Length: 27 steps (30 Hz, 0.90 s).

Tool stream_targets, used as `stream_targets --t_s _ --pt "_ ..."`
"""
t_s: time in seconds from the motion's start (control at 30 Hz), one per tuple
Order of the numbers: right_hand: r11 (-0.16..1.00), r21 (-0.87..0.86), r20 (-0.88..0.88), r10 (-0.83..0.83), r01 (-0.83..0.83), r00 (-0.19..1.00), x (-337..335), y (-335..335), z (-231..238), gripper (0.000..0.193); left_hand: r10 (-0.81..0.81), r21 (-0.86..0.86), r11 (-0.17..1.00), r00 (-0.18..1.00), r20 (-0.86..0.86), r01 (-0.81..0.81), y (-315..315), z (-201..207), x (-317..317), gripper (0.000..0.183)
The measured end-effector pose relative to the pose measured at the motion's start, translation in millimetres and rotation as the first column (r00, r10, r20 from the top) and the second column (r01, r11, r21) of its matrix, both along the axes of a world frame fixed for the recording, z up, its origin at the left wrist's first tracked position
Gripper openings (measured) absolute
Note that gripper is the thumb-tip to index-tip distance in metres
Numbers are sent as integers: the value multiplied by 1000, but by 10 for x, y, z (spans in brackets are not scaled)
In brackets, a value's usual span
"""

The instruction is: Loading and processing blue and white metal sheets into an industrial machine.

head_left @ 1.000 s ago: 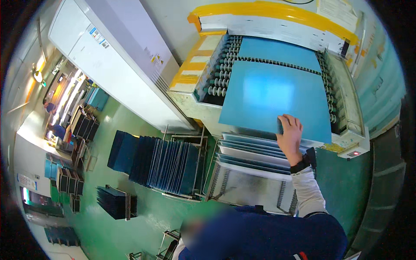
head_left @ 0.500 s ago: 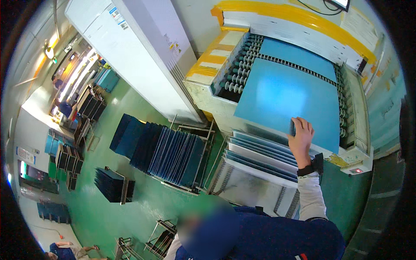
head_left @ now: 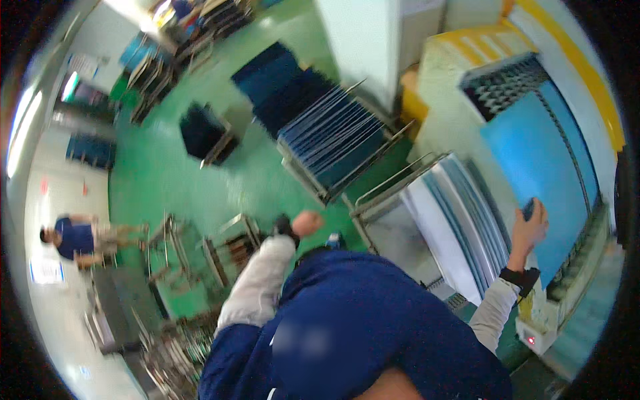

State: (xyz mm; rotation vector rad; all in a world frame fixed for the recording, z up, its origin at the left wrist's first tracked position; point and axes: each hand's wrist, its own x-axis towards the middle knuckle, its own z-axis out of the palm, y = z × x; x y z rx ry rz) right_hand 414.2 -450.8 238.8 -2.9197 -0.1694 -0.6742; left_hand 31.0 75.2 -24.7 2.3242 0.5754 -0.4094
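Observation:
My right hand [head_left: 530, 230] is closed around a small dark block [head_left: 529, 209], whose exact kind I cannot make out. That hand is over the near edge of a flat light-blue panel [head_left: 533, 153], which lies on the roller conveyor; whether it touches the panel is unclear. Out to the left, my left hand [head_left: 307, 224] hangs over the green floor, away from the panels. Motion smears its fingers, and no object shows in it. Below the conveyor's end, a rack [head_left: 393, 223] holds several upright pale panels [head_left: 460, 223], close to my right forearm.
Rollers [head_left: 503, 87] show beside the blue panel. A cart of dark blue panels [head_left: 333, 143] stands ahead, with a smaller stack [head_left: 203, 133] to its left. Metal racks [head_left: 230, 243] stand near my left arm. Far left is another person [head_left: 77, 239]. A white cabinet [head_left: 360, 47] rises behind.
The view has swung, so the conveyor now sits farther right. My left hand and forearm have come into view. My right hand still holds the dark block by the blue panel's edge.

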Motion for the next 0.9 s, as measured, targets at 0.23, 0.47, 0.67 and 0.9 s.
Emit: stream_targets --t_s 0.23,0.47,0.67,0.9 --pt "995 -10 36 104 -104 994 -19 7 88 50 255 -96 966 950 180 -241 8 1522 706 37" --pt "944 20 92 327 -330 941 -217 273 93 38 106 -58 993 985 136 -99 43 1788 823 37" --pt "834 320 -129 509 -450 851 -671 839 -94 29 65 -82 995 993 103 -57 40 1777 841 38" --pt "699 543 -266 669 -465 694 -1229 1416 -184 24 391 -578 785 903 180 -225 179 2105 788 33"
